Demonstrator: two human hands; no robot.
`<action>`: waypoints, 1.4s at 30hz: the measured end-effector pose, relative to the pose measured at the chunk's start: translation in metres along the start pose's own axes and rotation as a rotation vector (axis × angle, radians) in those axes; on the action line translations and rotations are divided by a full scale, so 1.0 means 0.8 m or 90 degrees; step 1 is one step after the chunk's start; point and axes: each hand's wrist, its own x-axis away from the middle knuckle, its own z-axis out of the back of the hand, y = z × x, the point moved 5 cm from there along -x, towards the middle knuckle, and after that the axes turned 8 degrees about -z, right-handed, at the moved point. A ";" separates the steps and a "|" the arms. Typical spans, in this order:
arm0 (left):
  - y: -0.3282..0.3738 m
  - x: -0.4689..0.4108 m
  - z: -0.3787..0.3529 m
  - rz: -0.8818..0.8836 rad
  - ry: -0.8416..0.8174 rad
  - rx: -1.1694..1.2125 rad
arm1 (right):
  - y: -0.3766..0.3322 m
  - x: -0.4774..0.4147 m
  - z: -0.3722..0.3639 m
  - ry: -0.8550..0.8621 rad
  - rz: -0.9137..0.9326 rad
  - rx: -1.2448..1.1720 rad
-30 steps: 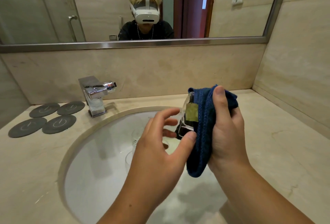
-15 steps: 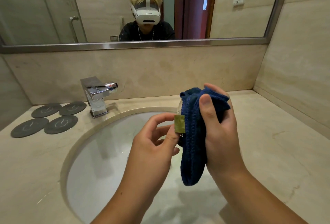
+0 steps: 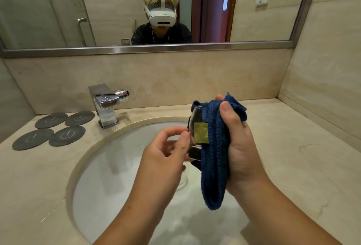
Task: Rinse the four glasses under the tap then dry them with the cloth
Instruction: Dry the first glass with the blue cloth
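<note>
Glass [image 3: 196, 116], gold label [image 3: 200, 133] illegible, blue cloth [image 3: 214, 166], right hand [image 3: 241, 147] gripping

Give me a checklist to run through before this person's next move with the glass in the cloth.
1. Grip on the glass: the right hand holds it through the blue cloth, and the left hand pinches its bare side: ok.
2. Glass held above the sink, not over the counter edge: ok.
3. Glass fully dry: cannot tell.
4. Tap off, no stream visible: ok.
5. Four coasters with nothing on them, ready for a glass: ok.
</note>
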 end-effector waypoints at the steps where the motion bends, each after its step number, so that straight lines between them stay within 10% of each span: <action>1: 0.009 0.000 0.003 -0.069 0.034 -0.067 | 0.001 0.000 0.002 0.018 0.011 0.011; 4: 0.031 0.007 0.000 -0.177 0.066 -0.132 | -0.002 0.002 0.002 0.043 0.056 0.056; 17: 0.017 0.001 0.001 0.009 -0.114 0.049 | -0.010 0.002 0.000 -0.006 0.082 0.082; 25: 0.038 0.011 -0.001 -0.162 0.038 -0.087 | -0.005 0.002 0.005 0.070 0.104 0.057; 42: 0.003 -0.009 0.009 -0.003 -0.096 0.031 | -0.001 0.002 0.003 0.026 0.044 0.049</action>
